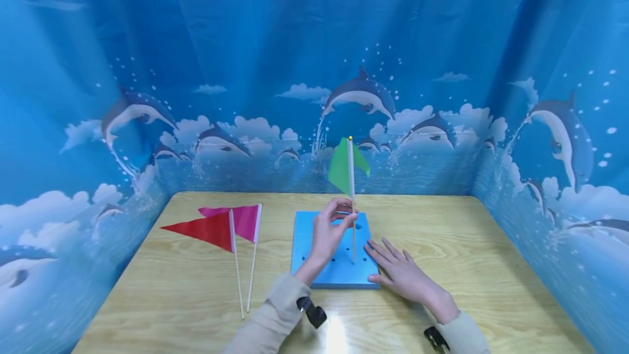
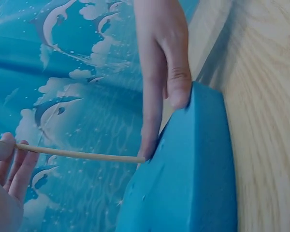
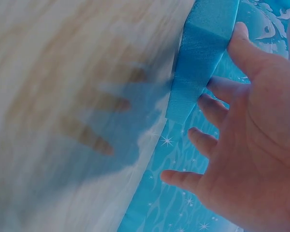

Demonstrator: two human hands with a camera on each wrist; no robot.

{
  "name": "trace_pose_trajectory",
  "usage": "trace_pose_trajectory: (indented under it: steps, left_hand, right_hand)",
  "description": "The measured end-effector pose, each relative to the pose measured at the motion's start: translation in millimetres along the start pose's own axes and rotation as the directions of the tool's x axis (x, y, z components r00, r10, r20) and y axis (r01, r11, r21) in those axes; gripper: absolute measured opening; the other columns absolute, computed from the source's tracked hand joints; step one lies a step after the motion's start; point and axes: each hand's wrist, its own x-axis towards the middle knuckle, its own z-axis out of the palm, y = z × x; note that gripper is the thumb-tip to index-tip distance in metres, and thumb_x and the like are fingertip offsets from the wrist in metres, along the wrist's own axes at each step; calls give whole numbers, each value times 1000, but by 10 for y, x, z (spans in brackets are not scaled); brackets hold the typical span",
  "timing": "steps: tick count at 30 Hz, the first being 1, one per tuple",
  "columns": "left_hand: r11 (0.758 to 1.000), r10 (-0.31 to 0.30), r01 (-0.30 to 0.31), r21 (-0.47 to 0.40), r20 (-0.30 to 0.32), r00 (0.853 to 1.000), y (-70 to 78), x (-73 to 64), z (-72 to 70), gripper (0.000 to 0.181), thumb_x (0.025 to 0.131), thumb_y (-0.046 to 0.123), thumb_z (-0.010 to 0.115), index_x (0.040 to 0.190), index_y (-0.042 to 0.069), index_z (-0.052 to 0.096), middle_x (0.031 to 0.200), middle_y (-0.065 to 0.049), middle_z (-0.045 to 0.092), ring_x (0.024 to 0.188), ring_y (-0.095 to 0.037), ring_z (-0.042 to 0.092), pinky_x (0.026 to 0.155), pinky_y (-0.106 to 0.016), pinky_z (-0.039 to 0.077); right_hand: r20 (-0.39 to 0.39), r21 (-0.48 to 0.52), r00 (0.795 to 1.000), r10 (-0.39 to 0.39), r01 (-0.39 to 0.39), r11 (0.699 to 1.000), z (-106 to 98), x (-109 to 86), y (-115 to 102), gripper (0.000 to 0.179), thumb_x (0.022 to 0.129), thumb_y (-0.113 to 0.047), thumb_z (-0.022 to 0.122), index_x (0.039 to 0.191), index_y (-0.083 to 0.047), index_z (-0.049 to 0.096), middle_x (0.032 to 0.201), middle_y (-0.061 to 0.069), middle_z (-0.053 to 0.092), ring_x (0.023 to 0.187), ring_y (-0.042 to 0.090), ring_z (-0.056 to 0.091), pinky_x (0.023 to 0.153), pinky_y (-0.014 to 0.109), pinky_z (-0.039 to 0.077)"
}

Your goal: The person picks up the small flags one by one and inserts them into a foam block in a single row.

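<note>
In the head view my left hand (image 1: 328, 229) pinches the wooden stick of a green flag (image 1: 341, 169) between thumb and fingers. The flag stands upright over a blue foam block (image 1: 339, 276) dotted with small holes. In the left wrist view the stick (image 2: 87, 155) meets the block's top face; whether its tip sits inside a hole I cannot tell. My right hand (image 1: 405, 276) lies at the block's right edge, fingers spread and fairly straight. From the right wrist, thumb and forefinger touch the edge of the foam block (image 3: 198, 63), and the other fingers stretch past it.
Left of the block, a red triangular flag (image 1: 208, 231) and a magenta flag (image 1: 245, 222) lie on the wood-grain table (image 1: 432, 223), their sticks side by side. A blue curtain (image 1: 275, 31) printed with dolphins encloses the table at the back and both sides.
</note>
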Motion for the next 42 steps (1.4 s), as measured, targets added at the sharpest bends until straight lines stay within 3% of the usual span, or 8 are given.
trace_pose_trajectory:
  steps: [11,21,31,42]
  left_hand:
    - [999,22,-21,-31,8,1000,-167,-33,225,19,94,8,71,113,5,68,102,-12,75,91,-26,74,75,-27,63]
    - [1000,9,-9,12,14,1000,-213,-33,272,19,93,5,72,111,4,68,100,-12,75,87,-16,74,73,-24,62]
    - [996,-35,28,83,84,996,-268,-104,277,15,94,10,72,108,7,69,102,-8,74,92,-19,74,75,-21,61]
    - [989,-47,36,144,73,996,-271,-108,303,14,95,15,72,108,10,71,103,-6,75,93,-14,73,74,-19,60]
  right_hand:
    - [9,-17,1000,24,-24,1000,2,2,-4,69,101,-47,58,157,-13,37,163,13,33,150,46,21,109,81,19]
    - [40,-39,998,41,-39,998,-73,-3,-70,69,102,-46,57,157,-11,36,163,14,32,150,46,21,110,80,20]
    - [43,-36,998,43,-41,998,-74,-3,-67,69,101,-46,57,156,-10,38,162,15,34,150,46,22,110,79,20]
    - [39,-29,998,41,-39,999,-90,-9,-85,69,101,-44,58,155,-7,39,161,16,35,150,47,21,110,79,20]
